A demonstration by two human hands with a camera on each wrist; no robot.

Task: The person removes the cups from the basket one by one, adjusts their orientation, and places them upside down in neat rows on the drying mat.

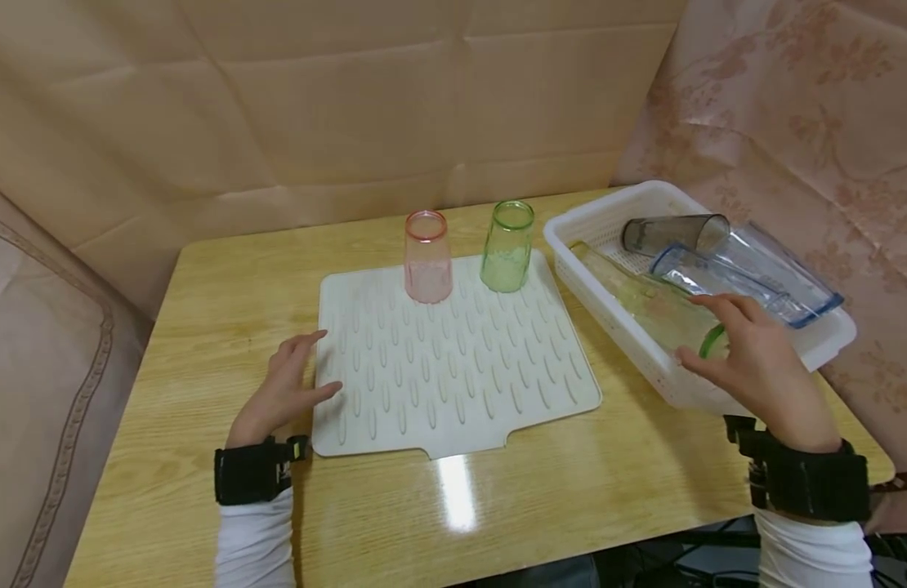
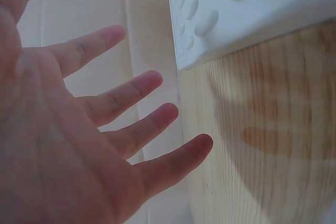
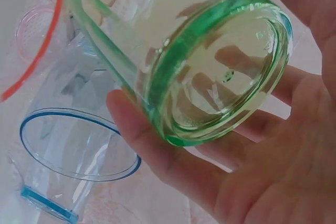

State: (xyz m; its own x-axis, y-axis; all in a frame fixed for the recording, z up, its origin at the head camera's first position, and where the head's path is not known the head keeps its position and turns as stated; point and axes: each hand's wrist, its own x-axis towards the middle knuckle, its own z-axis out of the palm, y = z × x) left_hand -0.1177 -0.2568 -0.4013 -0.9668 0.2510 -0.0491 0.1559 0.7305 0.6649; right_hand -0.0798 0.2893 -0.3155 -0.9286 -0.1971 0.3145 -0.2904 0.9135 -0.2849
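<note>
In the right wrist view, my right hand (image 3: 262, 166) has its thumb and fingers around the base end of a clear green-tinted drinking glass (image 3: 226, 72). From the head view, that hand (image 1: 762, 359) is over the near side of a white basket (image 1: 608, 302), with the glass's green base (image 1: 712, 340) showing between thumb and fingers. My left hand (image 1: 280, 392), fingers spread, is beside the left edge of a white ribbed drying mat (image 1: 439, 408); the left wrist view shows its palm (image 2: 63, 129) holding nothing. A pink glass (image 1: 428, 261) and a green glass (image 1: 507, 249) stand upside down on the mat's far side.
Inside the basket lie a grey glass (image 1: 667, 234), blue-tinted glasses (image 1: 718, 278) and a yellowish glass (image 1: 637, 298). The basket occupies the right side of the wooden table (image 1: 233, 302). Cloth curtains (image 1: 350, 106) hang behind and at the sides.
</note>
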